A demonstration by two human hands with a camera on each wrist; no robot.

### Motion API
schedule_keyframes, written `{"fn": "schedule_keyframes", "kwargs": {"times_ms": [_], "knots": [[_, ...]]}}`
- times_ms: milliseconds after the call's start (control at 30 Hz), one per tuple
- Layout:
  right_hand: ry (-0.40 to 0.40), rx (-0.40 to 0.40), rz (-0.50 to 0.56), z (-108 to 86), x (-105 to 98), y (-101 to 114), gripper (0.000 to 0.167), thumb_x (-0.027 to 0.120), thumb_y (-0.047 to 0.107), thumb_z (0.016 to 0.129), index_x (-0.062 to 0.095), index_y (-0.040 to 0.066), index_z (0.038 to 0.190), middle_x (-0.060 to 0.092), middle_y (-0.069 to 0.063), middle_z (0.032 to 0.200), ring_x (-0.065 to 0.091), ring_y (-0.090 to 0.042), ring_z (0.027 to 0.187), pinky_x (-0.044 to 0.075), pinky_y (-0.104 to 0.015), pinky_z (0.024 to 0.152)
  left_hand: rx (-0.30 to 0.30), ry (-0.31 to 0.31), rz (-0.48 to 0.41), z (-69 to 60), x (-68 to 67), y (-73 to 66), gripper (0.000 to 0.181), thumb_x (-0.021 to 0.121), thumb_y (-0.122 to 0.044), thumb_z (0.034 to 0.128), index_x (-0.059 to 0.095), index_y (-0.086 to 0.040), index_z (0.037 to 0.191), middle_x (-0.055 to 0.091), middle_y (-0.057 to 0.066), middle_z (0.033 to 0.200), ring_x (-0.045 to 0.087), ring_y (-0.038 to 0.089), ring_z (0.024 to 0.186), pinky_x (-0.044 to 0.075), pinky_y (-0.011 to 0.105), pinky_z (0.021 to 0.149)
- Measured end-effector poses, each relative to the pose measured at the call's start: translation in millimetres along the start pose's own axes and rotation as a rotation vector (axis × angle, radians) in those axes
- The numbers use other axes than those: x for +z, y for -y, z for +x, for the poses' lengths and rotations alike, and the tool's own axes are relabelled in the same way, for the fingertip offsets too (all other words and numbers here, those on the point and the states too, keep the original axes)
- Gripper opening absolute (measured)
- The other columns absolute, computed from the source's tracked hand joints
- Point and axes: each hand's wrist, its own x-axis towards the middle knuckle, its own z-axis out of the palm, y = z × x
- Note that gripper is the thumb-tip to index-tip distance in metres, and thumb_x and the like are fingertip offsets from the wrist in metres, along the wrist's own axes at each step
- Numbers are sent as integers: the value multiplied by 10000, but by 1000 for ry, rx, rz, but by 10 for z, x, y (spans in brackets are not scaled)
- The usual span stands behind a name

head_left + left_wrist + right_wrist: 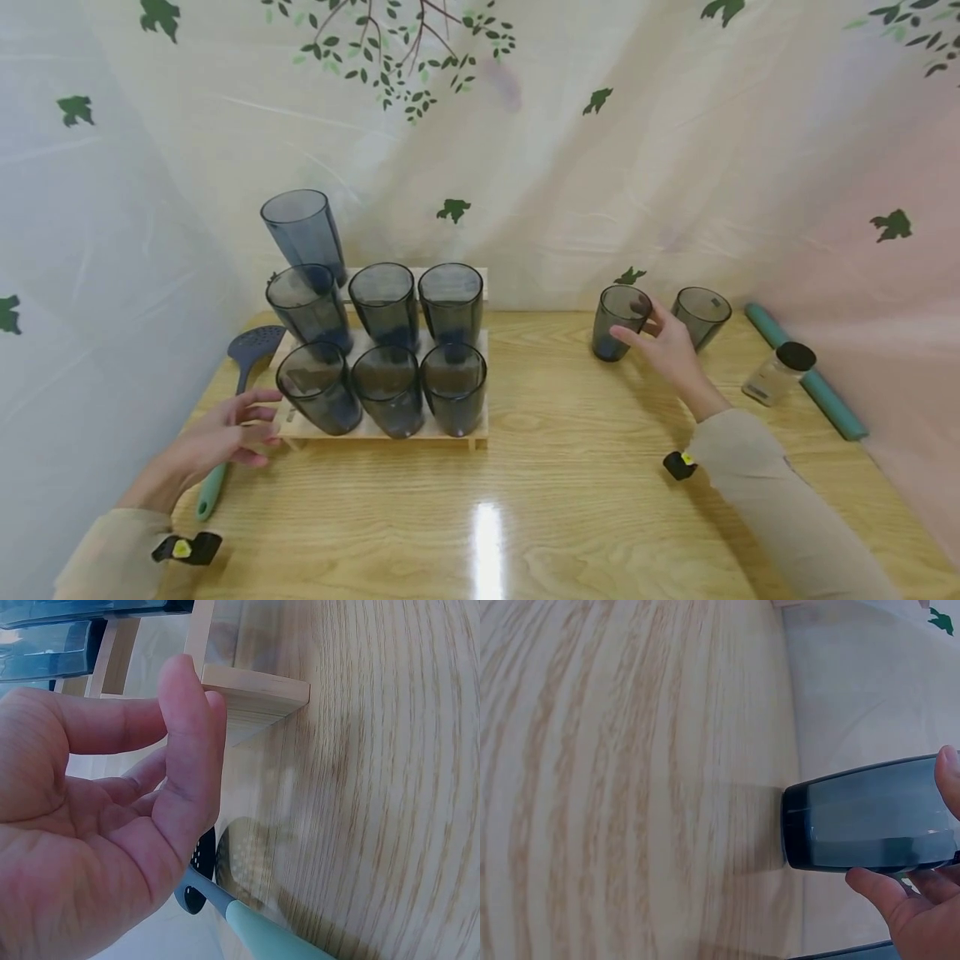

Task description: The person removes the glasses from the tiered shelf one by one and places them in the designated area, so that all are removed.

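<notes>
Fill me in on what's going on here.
A person's right hand grips a dark glass toward the right of the table, next to another glass. The left hand holds nothing, its fingers by the left end of a wooden rack bearing seven glasses: three in front, three behind those, one at the back.

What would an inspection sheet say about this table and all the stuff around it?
Surface: wood-grain table, with a bright reflection.
Job's things: seven dark glasses on a wooden rack; a held glass and another glass at right.
Clutter: slotted utensil at left; green rod and black-lidded jar at right.
Hands: right hand pinches the held glass; left hand is by the rack's left end, contact unclear.
Cables: nothing seen.
Surroundings: pale cloth with leaf pattern.
</notes>
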Motion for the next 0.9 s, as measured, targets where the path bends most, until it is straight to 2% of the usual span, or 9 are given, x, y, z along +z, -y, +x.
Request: {"fn": "schedule_keyframes", "kwargs": {"times_ms": [200,467,900], "knots": [[-8,-5,-15,20,-26,-55,920,750,447,917,226,201,1632,414,-163,1553,383,-455,1402,362,-638,1086,4,8,0,1,-3,-9,662,598,-79,1014,203,86,1520,403,320,1347,646,266,1014,607,435,717],[60,19,-7,97,-61,-76,961,754,447,914,175,198,1640,385,-150,1578,344,-459,1425,359,-614,1099,6,8,-3,-11,-33,-13,670,593,-72,1015,184,97,1518,390,325,1344,656,253,991,609,439,713],[39,23,-7,66,-44,-79,956,737,457,926,170,171,1641,375,-179,1574,330,-465,1429,339,-605,1118,5,22,-12,-5,-27,-2,670,590,-79,1020,185,83,1528,403,303,1334,649,248,1002,608,427,716]]}}
